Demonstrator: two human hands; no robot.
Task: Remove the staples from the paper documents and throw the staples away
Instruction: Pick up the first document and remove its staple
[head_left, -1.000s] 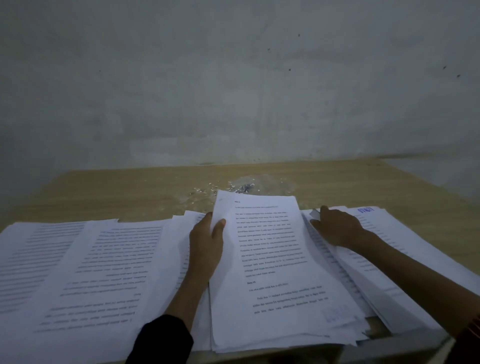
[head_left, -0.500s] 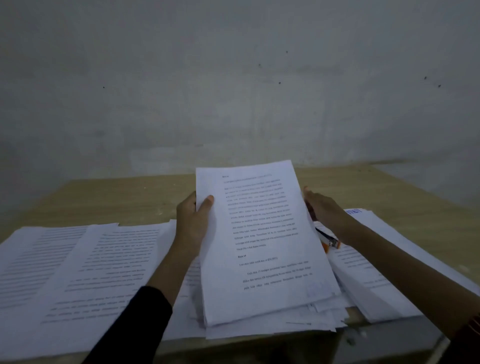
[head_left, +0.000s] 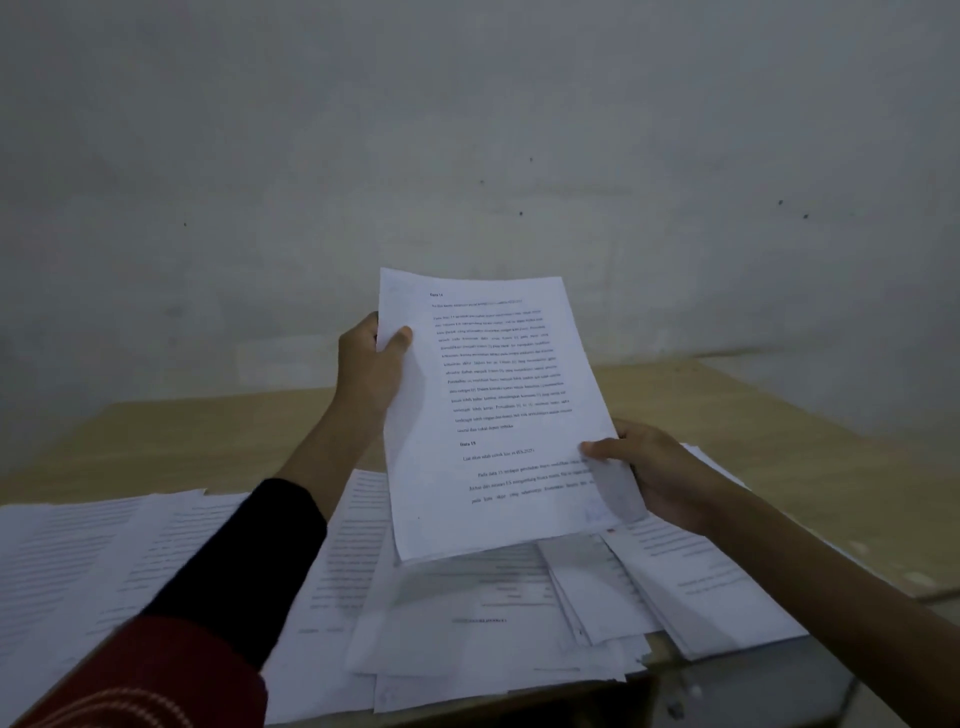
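Two hands: both busy, both pinching one document (head_left: 498, 415) lifted clear of the table (head_left: 197, 436).
Nearest sleeve: dark cuff over a red patterned knit, bottom left, soft and woolly by the look of it.
Loose piles (head_left: 467, 623): thin white printed sheets, fanned and overlapping along the near table edge, corners askew, some slipping over the front lip.
Left spread (head_left: 104, 561): more printed pages lying flat, side by side, well apart from the lifted set.
Right hand (head_left: 660, 478): closed on the document's lower right edge, thumb on the front, fingers behind.
Left hand (head_left: 371, 369): clamped on the upper left edge, thumb on the printed face.
Document: white, rectangular, black type in paragraphs, tilted up toward the camera, flexing slightly; it looks like more than one leaf, though the layers are hard to count.
Staple: cannot be made out from here; the top left corner shows nothing clear in this dim light.
Step in hand: my read, picking up and checking the next set for its staple.
Next move: likely find the fastened corner, steady the sheets, then pry the metal free without tearing the thin paper.
Table: pale wood grain, smooth, bare beyond the papers.
Wall (head_left: 467, 156): grey, rough, speckled with dark marks.
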